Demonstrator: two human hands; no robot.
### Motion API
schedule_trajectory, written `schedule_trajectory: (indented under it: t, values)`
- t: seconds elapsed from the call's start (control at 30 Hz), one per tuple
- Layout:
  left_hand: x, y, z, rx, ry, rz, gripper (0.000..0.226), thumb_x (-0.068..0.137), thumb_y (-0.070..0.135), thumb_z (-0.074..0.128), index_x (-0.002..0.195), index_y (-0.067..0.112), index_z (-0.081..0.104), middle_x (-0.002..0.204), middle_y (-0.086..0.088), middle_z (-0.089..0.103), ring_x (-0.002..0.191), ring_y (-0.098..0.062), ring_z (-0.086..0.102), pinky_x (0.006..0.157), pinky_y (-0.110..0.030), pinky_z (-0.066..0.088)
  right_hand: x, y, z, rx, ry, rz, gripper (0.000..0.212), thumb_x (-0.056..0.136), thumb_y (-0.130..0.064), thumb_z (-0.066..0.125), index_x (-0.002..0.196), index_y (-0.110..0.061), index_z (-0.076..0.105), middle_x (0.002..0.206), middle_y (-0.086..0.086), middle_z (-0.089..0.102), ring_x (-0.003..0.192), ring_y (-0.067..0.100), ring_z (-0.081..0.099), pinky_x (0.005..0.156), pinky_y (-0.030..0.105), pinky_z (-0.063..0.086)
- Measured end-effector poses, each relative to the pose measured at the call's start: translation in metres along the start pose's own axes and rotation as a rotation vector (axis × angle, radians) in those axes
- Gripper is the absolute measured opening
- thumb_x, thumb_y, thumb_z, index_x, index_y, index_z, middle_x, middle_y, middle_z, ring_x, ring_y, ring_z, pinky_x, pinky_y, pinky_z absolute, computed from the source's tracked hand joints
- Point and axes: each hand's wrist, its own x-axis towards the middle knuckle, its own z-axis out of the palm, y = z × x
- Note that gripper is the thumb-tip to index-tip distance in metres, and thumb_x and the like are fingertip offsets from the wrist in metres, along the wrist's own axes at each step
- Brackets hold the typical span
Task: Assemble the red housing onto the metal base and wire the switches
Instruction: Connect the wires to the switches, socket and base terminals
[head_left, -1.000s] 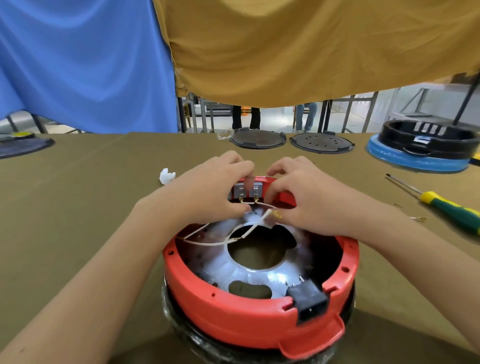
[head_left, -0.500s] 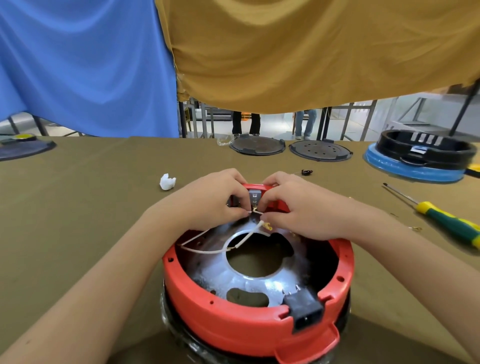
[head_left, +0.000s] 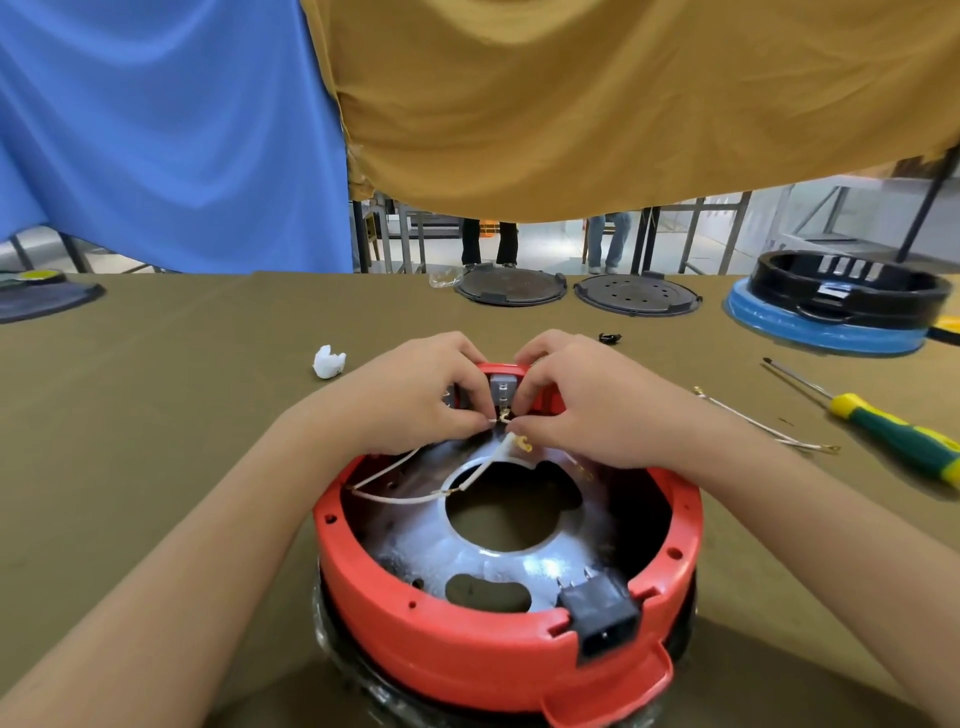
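A desk (head_left: 156, 415) covered in olive-brown cloth runs back to a blue drape (head_left: 166, 130) and a mustard-yellow drape (head_left: 597, 104) hanging above its far edge. At the near edge, in the middle, sits the red housing (head_left: 467, 639), seated over the shiny metal base (head_left: 467, 551) whose central hole shows inside the ring. A black power socket (head_left: 600, 616) is set in the housing's near wall. At the far wall of the housing a grey switch (head_left: 503, 387) stands between both hands. The left hand (head_left: 415, 400) has its fingers curled, pinching a white wire (head_left: 415, 496) at the switch's lower end. The right hand (head_left: 582, 410) is curled too, its fingertips pinching another white lead with a brass terminal (head_left: 524, 443) just below the switch. Near the right edge lie a green-and-yellow screwdriver (head_left: 893, 431) and a loose wire (head_left: 763, 423). A white crumpled scrap (head_left: 328, 361) lies left of the hands. Along the far edge rest two dark round plates (head_left: 511, 286) and, at the far right corner, a black-and-blue housing (head_left: 836, 306).
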Motion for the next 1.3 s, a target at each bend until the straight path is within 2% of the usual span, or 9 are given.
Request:
schedule_trajectory:
  t: [0.13,0.27,0.57,0.77,0.93,1.1,1.3]
  values:
    - [0.001,-0.001,0.0,-0.006,0.006,0.002,0.016,0.088,0.029,0.074,0.078,0.041,0.071,0.116,0.015,0.053,0.096,-0.001,0.056,0.088,-0.023,0.04,0.001,0.002,-0.001,0.036,-0.013,0.012,0.008,0.084,-0.038,0.071,0.076,-0.037,0.072,0.122,-0.015,0.049,0.106,0.005,0.047,0.093,0.03,0.041]
    - [0.0,-0.001,0.0,-0.008,0.007,0.006,0.012,0.088,0.029,0.073,0.082,0.039,0.074,0.117,0.015,0.054,0.097,-0.001,0.056,0.091,-0.024,0.041,0.002,0.004,-0.001,0.036,0.005,0.027,0.007,0.082,-0.037,0.072,0.081,-0.032,0.076,0.121,-0.016,0.05,0.1,0.0,0.048,0.085,0.023,0.037]
    - [0.0,-0.001,0.0,-0.023,0.004,0.01,0.016,0.088,0.029,0.073,0.08,0.043,0.072,0.119,0.016,0.054,0.098,0.001,0.055,0.093,-0.025,0.041,0.002,0.003,-0.003,0.056,-0.011,0.046,0.002,0.083,-0.037,0.074,0.081,-0.036,0.075,0.122,-0.018,0.049,0.102,0.0,0.05,0.086,0.022,0.035]
    - [0.0,-0.001,0.0,-0.031,0.004,0.013,0.02,0.087,0.029,0.073,0.078,0.046,0.071,0.119,0.017,0.054,0.095,0.006,0.055,0.093,-0.026,0.042,0.003,0.006,-0.005,0.067,-0.03,0.053,0.003,0.084,-0.036,0.073,0.085,-0.036,0.076,0.123,-0.018,0.049,0.107,0.003,0.05,0.093,0.025,0.038]
    - [0.001,-0.002,0.0,-0.021,0.002,0.011,0.016,0.087,0.031,0.074,0.079,0.045,0.07,0.12,0.017,0.053,0.098,0.001,0.055,0.091,-0.026,0.041,0.003,0.005,-0.005,0.102,-0.045,0.057,0.004,0.083,-0.033,0.075,0.085,-0.037,0.075,0.126,-0.017,0.05,0.109,0.002,0.049,0.096,0.026,0.038]
    - [0.001,-0.002,0.0,0.011,-0.025,0.005,0.011,0.087,0.037,0.074,0.083,0.046,0.068,0.123,0.018,0.048,0.101,-0.002,0.054,0.078,-0.012,0.035,0.002,0.006,-0.009,0.141,-0.072,0.082,0.015,0.079,-0.028,0.079,0.093,-0.032,0.078,0.133,-0.017,0.05,0.112,0.004,0.052,0.1,0.028,0.04]
    - [0.0,-0.003,-0.001,-0.035,-0.018,0.01,0.013,0.087,0.034,0.074,0.081,0.044,0.071,0.123,0.017,0.05,0.104,0.0,0.053,0.087,-0.021,0.037,0.002,0.003,-0.012,0.126,-0.099,0.078,0.017,0.078,-0.027,0.081,0.094,-0.032,0.078,0.134,-0.018,0.049,0.11,0.003,0.051,0.092,0.024,0.038]
